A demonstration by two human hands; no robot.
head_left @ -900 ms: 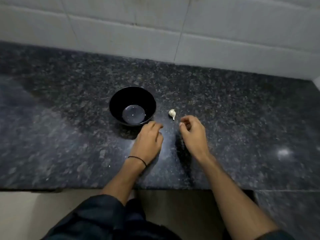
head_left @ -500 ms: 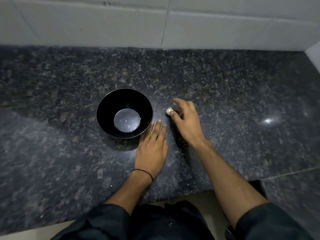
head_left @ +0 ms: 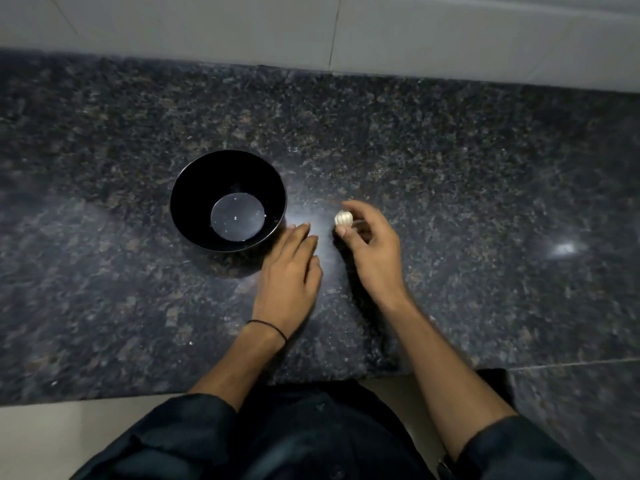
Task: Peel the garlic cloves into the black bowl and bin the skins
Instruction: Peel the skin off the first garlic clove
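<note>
Beside the black bowl, the right hand pinches the garlic; left hand lies flat alongside.

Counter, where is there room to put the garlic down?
Bare counter lies left of the black bowl, behind it up to the tiled wall, and right of the right hand, which pinches the garlic. It is crowded only between the bowl, the left hand and the right hand.

You wear dark, near-black clothing. Your left sleeve and right sleeve both end near the elbow, leaving the forearms bare. A thin black band circles your left wrist. Your dark garment looks loose and creased.
</note>
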